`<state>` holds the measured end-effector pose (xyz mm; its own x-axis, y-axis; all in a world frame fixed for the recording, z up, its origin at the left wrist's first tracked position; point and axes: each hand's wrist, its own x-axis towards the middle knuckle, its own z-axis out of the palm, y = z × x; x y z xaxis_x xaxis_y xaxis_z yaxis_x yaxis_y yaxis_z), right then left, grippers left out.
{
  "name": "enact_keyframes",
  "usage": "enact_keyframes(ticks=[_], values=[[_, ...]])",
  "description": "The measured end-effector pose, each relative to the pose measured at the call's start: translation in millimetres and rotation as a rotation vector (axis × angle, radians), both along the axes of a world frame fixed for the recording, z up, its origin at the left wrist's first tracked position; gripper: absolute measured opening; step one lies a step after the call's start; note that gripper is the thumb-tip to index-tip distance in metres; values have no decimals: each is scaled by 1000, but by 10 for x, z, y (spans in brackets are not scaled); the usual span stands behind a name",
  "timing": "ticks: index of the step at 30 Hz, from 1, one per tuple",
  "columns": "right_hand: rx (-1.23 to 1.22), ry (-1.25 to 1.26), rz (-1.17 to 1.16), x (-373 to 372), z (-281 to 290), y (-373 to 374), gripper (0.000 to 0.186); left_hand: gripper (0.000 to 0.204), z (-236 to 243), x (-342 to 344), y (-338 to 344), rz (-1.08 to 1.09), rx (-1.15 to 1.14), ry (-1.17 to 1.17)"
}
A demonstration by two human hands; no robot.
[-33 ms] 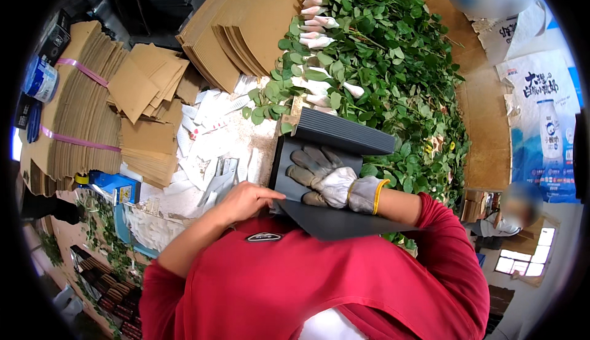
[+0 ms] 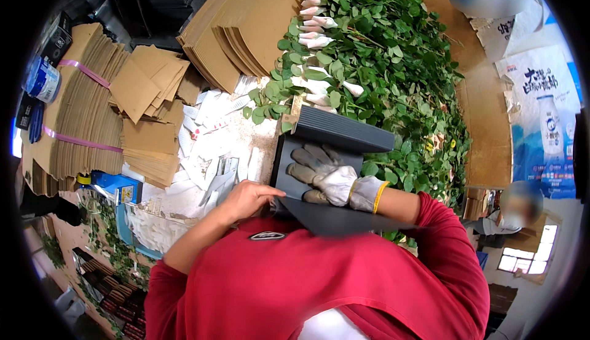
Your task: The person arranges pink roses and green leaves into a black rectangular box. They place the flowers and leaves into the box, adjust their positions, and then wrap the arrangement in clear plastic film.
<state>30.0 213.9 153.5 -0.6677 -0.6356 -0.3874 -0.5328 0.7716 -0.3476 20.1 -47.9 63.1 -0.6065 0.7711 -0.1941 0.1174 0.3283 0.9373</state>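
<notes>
My right hand (image 2: 326, 177), in a grey-white work glove with a yellow-edged cuff, lies flat with fingers spread on a dark grey panel (image 2: 284, 156). Just beyond its fingertips stands a ribbed dark grey block (image 2: 344, 129). A loose dark sheet (image 2: 344, 219) slants up between my chest and the glove. My bare left hand (image 2: 246, 200) pinches this sheet's left corner, fingers pressed together; the thumb is partly hidden. Beyond the block lie leafy green rose stems (image 2: 393, 63), with several flower heads in pale wraps (image 2: 318, 22) along their left side.
To the left are white paper strips (image 2: 212, 119), loose cardboard pieces (image 2: 150, 82) and a cardboard stack (image 2: 86, 106) tied with pink straps. Large cardboard sheets (image 2: 246, 20) lean at the back. A blue box (image 2: 117, 186) sits lower left. Another person (image 2: 507, 220) is at the far right.
</notes>
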Motion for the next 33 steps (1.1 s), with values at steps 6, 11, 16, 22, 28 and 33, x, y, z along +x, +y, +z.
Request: enact_keyframes(ticks=[6,11,16,22,28,33], values=[[-324,-12,55,112,679,230,47,36,6,146,-116,6,78,26],[213,20,-264,511,806,-318,43,38,110,215,-100,0,46,52],[-415,727,52,-805,885,-1362,14,30,-142,418,8,235,8,118],[-64,724,407,-2142,437,-2350,48,25,-410,291,118,22,45,222],[-572,804,-37,-984,1453,-89,33,33,-428,435,49,213,-7,313],[-140,-80,-779,41,791,414,34,30,-140,383,23,224,-58,135]])
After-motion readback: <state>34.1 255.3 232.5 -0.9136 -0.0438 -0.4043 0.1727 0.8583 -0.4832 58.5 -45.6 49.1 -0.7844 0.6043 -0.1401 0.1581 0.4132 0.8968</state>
